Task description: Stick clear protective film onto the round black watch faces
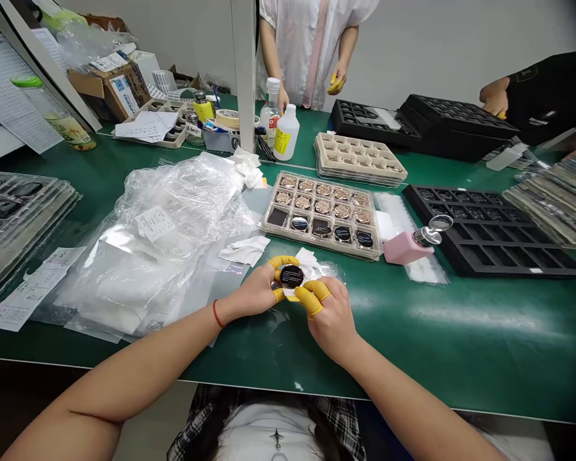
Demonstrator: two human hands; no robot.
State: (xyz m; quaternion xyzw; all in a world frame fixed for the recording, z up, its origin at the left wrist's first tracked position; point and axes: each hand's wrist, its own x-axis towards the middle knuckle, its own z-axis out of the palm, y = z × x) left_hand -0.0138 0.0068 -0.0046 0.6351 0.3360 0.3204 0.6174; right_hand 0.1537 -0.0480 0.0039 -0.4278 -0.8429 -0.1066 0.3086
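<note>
My left hand (256, 289), wearing yellow finger cots, grips a round black disc (292, 276) with lines of white print on its face. Yellow cots also cover fingers of my right hand (332, 312), which pinches a small white wipe (290, 292) at the disc's lower edge. Just beyond both hands lies a clear compartment tray (326, 245). Its back rows hold rose-gold round pieces (322, 206); black-faced discs (342, 234) fill most of the front row, where the leftmost pocket has no disc. Crumpled white tissue (307, 261) sits behind my hands.
Clear plastic bags (173, 211) are heaped on the left. A pink pump bottle (406, 247) stands right of the tray, near black trays (499, 237). Further back are a beige tray (360, 153) and a white bottle (287, 133). Two other people are across the table.
</note>
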